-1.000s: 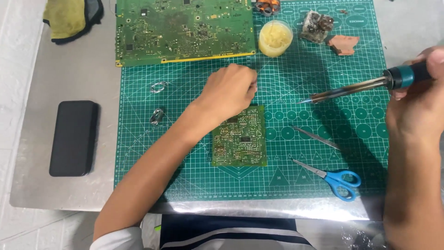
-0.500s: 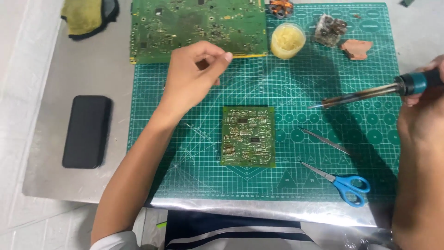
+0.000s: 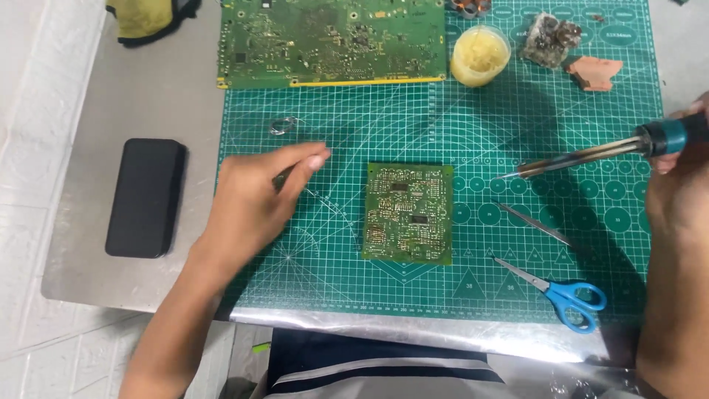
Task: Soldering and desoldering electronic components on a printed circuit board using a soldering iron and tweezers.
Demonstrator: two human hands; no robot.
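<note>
A small green circuit board (image 3: pixel 408 213) lies flat in the middle of the green cutting mat (image 3: pixel 443 125). My left hand (image 3: pixel 255 203) rests on the mat to the left of the board, fingers pinched around a small dark metal coil (image 3: pixel 283 178). A second small wire coil (image 3: pixel 282 125) lies just above that hand. My right hand (image 3: pixel 676 199) at the right edge grips a soldering iron (image 3: pixel 591 155) by its teal handle. The iron's tip hovers right of the board, not touching it.
A large green circuit board (image 3: pixel 332 41) sits at the mat's top, beside a yellow jar (image 3: pixel 480 55), a rough grey lump (image 3: pixel 550 41) and an orange fragment (image 3: pixel 594 72). Tweezers (image 3: pixel 535 224) and blue-handled scissors (image 3: pixel 569 295) lie at the lower right. A black phone (image 3: pixel 144 196) rests on the metal table.
My left hand left the small board, swung up and left, then came down onto the mat left of the board, over a small coil. The soldering iron stayed about where it was.
</note>
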